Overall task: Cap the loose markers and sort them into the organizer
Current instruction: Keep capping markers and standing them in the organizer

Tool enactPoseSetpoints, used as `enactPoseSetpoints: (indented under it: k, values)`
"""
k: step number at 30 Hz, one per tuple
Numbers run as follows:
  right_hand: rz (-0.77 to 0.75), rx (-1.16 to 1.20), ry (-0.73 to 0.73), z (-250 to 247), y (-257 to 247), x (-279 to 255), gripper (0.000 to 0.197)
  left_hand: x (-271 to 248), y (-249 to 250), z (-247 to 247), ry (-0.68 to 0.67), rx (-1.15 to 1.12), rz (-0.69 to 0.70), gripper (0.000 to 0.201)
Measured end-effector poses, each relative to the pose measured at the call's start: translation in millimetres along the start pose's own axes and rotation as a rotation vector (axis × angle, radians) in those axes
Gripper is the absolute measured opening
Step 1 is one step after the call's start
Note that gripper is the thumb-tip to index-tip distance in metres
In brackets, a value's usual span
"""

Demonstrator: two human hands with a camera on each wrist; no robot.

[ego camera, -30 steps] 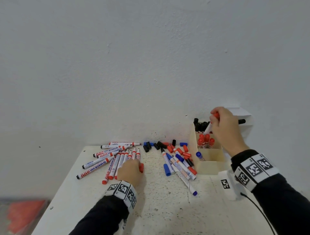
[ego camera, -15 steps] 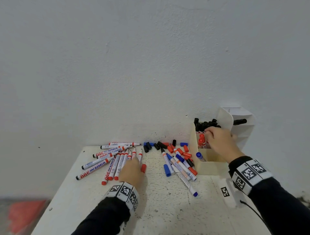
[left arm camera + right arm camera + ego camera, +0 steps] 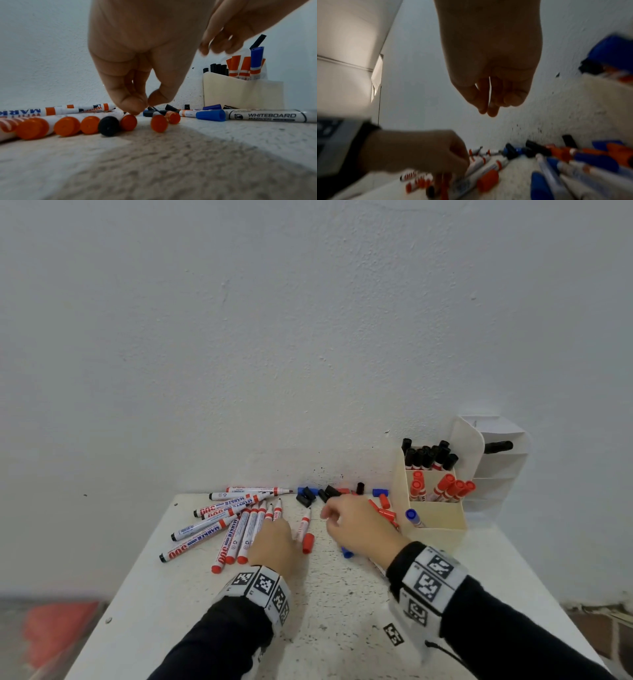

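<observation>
Uncapped red markers [image 3: 239, 529] lie fanned on the white table [image 3: 342, 611]. My left hand [image 3: 274, 542] rests on their near ends. In the left wrist view, my left hand [image 3: 147, 104] pinches thumb and fingertips together on one red marker [image 3: 128, 122]. A loose red cap [image 3: 307, 542] lies just to its right. My right hand [image 3: 334, 515] hovers empty, fingers loosely curled, over the blue markers and caps; the same hand [image 3: 489, 108] holds nothing. The cream organizer [image 3: 438, 529] holds black markers [image 3: 428, 455], red markers [image 3: 445, 487] and one blue marker [image 3: 412, 517].
Loose black, blue and red caps [image 3: 329, 493] lie along the wall. A white tiered shelf [image 3: 496, 474] with a black marker [image 3: 498, 446] stands behind the organizer. The table's left edge drops to the floor, where a blurred red object [image 3: 58, 631] lies.
My right hand put a capped red marker into the organizer's middle compartment, let go, and swung left and down over the loose pile. My left hand stayed on the red markers.
</observation>
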State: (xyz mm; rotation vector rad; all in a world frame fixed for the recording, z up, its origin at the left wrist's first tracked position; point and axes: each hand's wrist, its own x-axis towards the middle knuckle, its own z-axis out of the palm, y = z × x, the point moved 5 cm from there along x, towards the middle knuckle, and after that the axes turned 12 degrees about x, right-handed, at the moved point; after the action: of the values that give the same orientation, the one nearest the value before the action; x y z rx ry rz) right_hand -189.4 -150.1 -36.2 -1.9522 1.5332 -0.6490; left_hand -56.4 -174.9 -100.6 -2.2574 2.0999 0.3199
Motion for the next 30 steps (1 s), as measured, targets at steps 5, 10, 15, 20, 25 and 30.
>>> enactPoseSetpoints:
  k: [5, 10, 15, 20, 25, 30]
  values:
    - [0.064, -0.259, -0.109, 45.4, 19.9, 11.6, 0.034, 1.4, 2.9, 5.1, -0.049, 0.084, 0.040, 0.030]
    - [0.068, -0.271, -0.086, 53.5, 27.1, 16.8, 0.029, 2.0, 15.9, 10.9, -0.062, 0.030, 0.127, 0.035]
    - [0.117, -0.157, -0.067, 50.2, 32.2, 18.8, 0.030, 2.4, 23.1, 10.8, -0.089, 0.014, 0.150, 0.032]
    - [0.136, -0.185, -0.024, 47.8, 37.4, 16.8, 0.027, 0.6, 25.7, 14.3, -0.128, -0.002, 0.156, 0.030]
    - [0.181, -0.196, -0.040, 42.9, 46.5, 17.2, 0.034, -0.9, 19.2, 8.0, -0.046, -0.102, 0.118, 0.026]
    - [0.208, -0.281, -0.097, 42.5, 48.7, 19.1, 0.041, -10.5, 6.2, -15.4, 0.162, -0.116, 0.129, 0.028]
